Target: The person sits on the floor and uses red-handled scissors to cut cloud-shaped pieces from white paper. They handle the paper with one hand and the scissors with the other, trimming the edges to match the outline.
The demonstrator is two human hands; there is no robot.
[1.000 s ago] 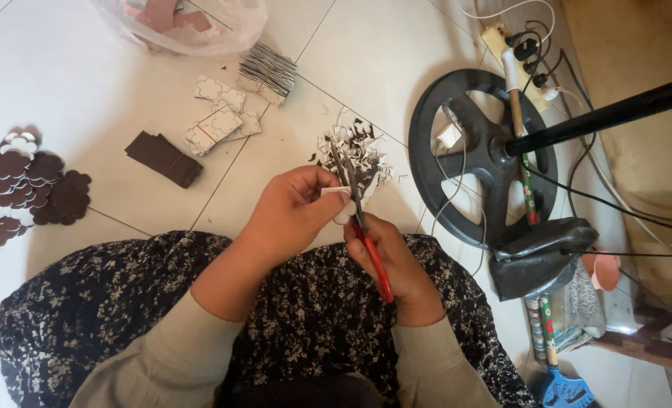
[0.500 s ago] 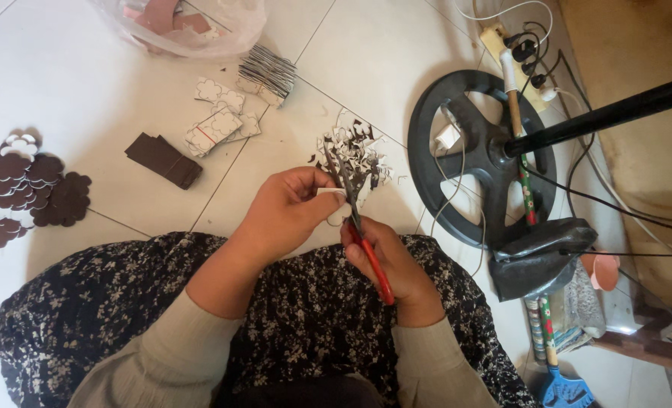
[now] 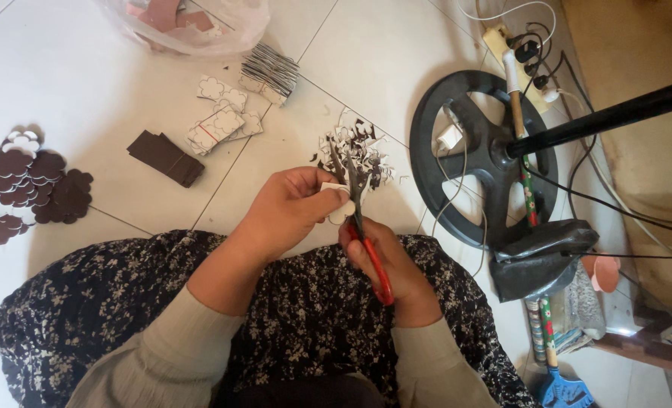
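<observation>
My left hand (image 3: 287, 211) pinches a small white paper piece (image 3: 337, 202) above my lap. My right hand (image 3: 390, 268) grips red-handled scissors (image 3: 366, 227), whose dark blades point up and away into the paper piece. Just beyond the blades a heap of white and brown paper scraps (image 3: 355, 155) lies on the white tiled floor. My lap is covered by a dark flowered cloth (image 3: 124, 317).
Brown flower-shaped cutouts (image 3: 26, 185) lie at the left, with a brown stack (image 3: 166, 157), white flower cutouts (image 3: 219, 121) and striped strips (image 3: 269, 72) farther out. A plastic bag (image 3: 185, 23) sits at the top. A black fan base (image 3: 487, 159) with cables stands at the right.
The hands stay in the same spot. The scissors and the paper piece have shifted only slightly between the fingers.
</observation>
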